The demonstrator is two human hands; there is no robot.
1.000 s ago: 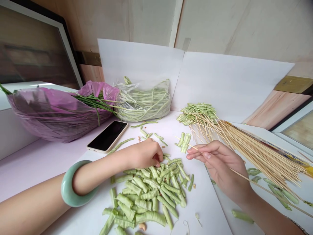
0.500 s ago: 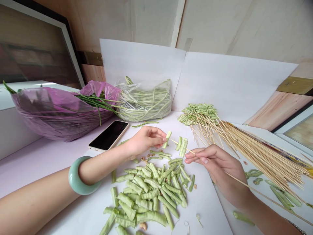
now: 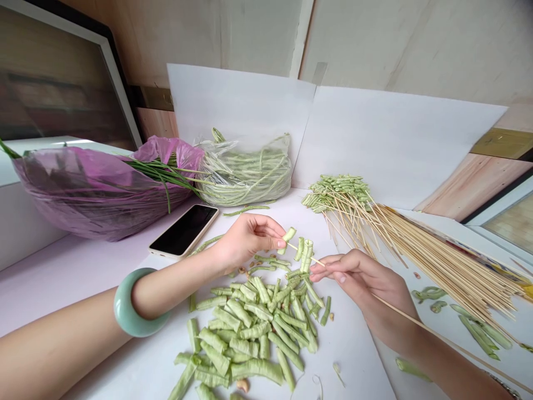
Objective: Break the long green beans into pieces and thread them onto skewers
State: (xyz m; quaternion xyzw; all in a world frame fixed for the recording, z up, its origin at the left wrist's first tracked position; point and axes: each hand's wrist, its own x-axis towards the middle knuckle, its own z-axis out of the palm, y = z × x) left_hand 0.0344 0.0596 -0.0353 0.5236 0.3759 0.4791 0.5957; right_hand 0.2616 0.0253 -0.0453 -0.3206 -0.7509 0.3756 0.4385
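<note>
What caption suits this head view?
Left hand holds a cut green bean piece near a bamboo skewer gripped by the right hand, over a pile of cut beans.

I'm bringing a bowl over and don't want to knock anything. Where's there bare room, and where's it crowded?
Bare lilac tabletop lies left of the phone, beyond the left forearm. A strip of bare white paper runs between the cut long beans and the right hand. It's crowded around those beans and the bamboo skewers.

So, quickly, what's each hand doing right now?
Left hand: closed in a pinch, holding a piece of green bean.
Right hand: closed in a pinch, holding a bamboo skewer.
</note>
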